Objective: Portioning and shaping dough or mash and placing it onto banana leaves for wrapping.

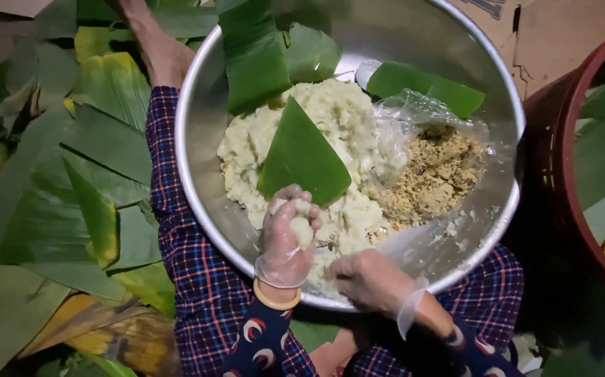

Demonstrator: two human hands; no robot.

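The left hand point(287, 241), in a thin clear glove with a yellow bangle point(274, 300) at the wrist, is curled closed around a small lump of pale dough point(302, 227), fingers wrapped over it. The right hand point(371, 279) lies just beside it at about 4 o'clock, knuckles up and fingers bent loosely downward at the near rim of the bowl; whether it holds anything cannot be told, and a clear glove is bunched at its wrist.

Both hands work over a large steel bowl point(205, 126) resting on the person's lap, between legs in blue and red plaid trousers point(184, 265). From the left hand, at 12 o'clock, a folded green leaf piece point(302, 157) lies on a mound of pale mashed dough point(337, 119). At 2 o'clock from the hand sits a crumbly brown filling point(435, 174) on a clear plastic bag point(414, 112). More leaf strips point(253, 56) rest along the far side of the bowl.

On the floor at 9 o'clock lie many green and yellowing banana leaves point(58, 202). At 3 o'clock stands a dark red basket point(561, 160) with leaves in it.
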